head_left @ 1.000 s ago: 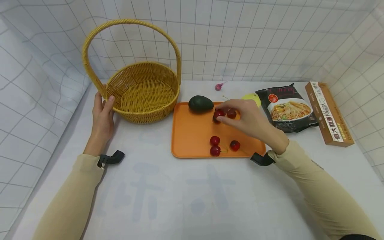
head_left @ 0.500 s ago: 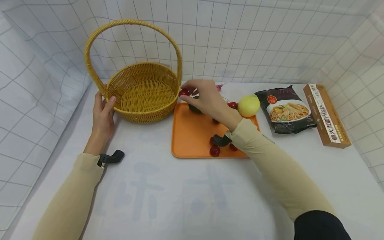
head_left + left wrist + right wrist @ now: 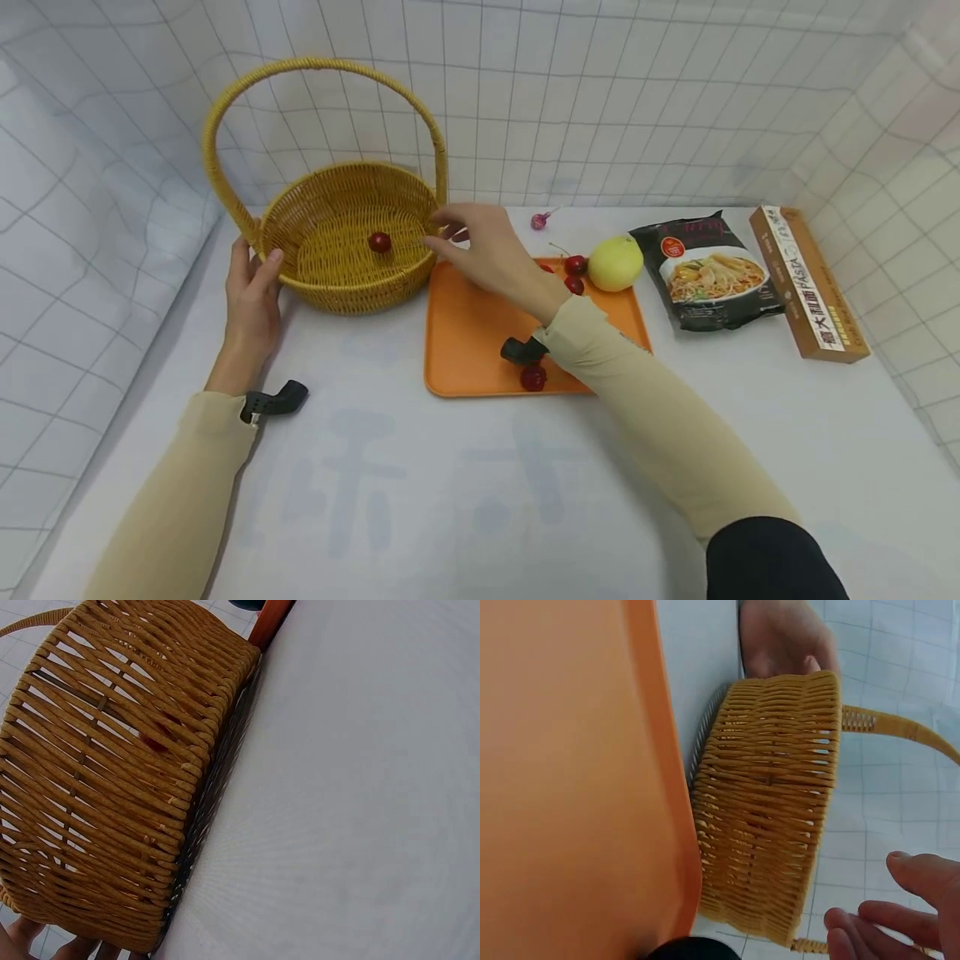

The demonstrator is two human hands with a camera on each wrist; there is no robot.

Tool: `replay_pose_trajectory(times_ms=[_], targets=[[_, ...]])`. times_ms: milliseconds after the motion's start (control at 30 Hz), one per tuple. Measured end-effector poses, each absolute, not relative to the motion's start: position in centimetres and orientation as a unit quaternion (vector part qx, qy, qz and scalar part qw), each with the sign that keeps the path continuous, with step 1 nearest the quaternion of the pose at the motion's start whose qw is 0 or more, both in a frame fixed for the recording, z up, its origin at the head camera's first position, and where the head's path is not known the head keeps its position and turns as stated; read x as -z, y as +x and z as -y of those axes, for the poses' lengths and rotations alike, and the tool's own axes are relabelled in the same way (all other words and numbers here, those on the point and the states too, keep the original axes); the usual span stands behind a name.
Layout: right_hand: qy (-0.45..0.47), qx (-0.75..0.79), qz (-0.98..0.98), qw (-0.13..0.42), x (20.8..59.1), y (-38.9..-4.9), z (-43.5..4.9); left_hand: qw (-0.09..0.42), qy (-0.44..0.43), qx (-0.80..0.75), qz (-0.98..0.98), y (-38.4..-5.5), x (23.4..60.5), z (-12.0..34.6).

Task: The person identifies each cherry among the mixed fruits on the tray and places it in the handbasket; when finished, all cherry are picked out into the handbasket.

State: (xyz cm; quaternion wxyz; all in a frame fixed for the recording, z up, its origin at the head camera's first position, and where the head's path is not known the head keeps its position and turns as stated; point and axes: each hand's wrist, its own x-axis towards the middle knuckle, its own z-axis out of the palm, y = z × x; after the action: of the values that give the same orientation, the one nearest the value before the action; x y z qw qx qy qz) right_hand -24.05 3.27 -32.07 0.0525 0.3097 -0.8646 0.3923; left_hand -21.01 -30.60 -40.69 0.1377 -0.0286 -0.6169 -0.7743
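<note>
A yellow wicker basket [image 3: 330, 275] with a tall handle stands at the back left. One red cherry [image 3: 379, 242] lies inside it, and shows through the weave [image 3: 157, 739] in the left wrist view. My left hand [image 3: 255, 279] holds the basket's left side, thumb on the rim and fingers along the outer wall. My right hand [image 3: 444, 233] hovers at the basket's right rim, fingers loosely spread and empty. Its fingertips [image 3: 900, 900] show beside the basket wall [image 3: 765, 817]. Below that arm lies an orange tray [image 3: 465, 333] with loose cherries [image 3: 575, 265].
A yellow round fruit [image 3: 615, 262] sits at the tray's far right corner. A dark noodle packet [image 3: 708, 271] and a brown pasta box [image 3: 806, 283] lie to the right. One cherry [image 3: 533, 377] is near the tray's front edge. A small pink thing [image 3: 538, 221] lies behind.
My right hand carried a cherry from the tray leftward to the basket and let it go. The cherry now lies in the basket. My left hand stayed on the basket.
</note>
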Motion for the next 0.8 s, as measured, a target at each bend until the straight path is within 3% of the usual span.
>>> replay_pose_trajectory(times_ms=[467,800], targets=[[0.285,-0.431,0.854,0.066,32.8,-20.0,-11.6,0.148,-0.032,0.774,0.614,-20.9,40.6,30.2],[0.263,-0.41,0.871,0.065,35.0,-19.5,-13.9,0.146,-0.029,0.773,0.616,-20.8,40.4,30.3]])
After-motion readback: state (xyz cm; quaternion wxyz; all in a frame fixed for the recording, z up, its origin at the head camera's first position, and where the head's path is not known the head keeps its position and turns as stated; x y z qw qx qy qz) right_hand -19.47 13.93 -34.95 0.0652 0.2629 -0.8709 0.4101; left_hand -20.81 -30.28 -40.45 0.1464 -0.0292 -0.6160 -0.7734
